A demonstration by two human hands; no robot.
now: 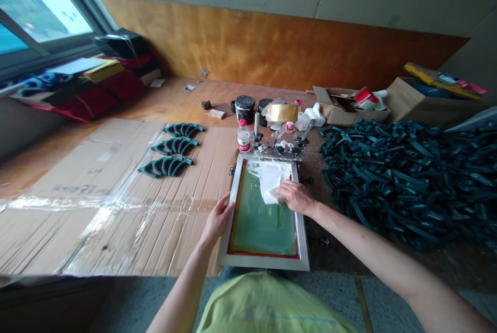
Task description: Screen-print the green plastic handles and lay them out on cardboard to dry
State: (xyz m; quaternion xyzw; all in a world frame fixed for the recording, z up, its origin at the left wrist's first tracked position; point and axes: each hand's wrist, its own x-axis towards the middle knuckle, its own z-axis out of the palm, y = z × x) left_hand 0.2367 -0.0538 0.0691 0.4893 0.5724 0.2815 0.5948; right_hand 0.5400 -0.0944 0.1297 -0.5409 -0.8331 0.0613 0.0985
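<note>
In front of me lies a screen printing frame (302, 240) with silver metal sides and green mesh (260, 224). My left hand (218, 217) grips its left side, the fingertips at the outer edge. Over the upper right of the mesh, my right hand (295, 197) is closed on a crumpled white wipe (269, 180), which lies against the mesh. White smears show around the wipe near the frame's far end. Behind that end, a metal clamp fixture (277, 154) with two upright posts meets the frame.
Three dark green fan-shaped plastic parts (166, 166) lie in a column on the cardboard (112, 219) at left. A large heap of dark green parts (404, 183) covers the right side. Behind the frame stand a red-capped bottle (244, 139), a black-lidded tub (245, 109) and an open carton (337, 115).
</note>
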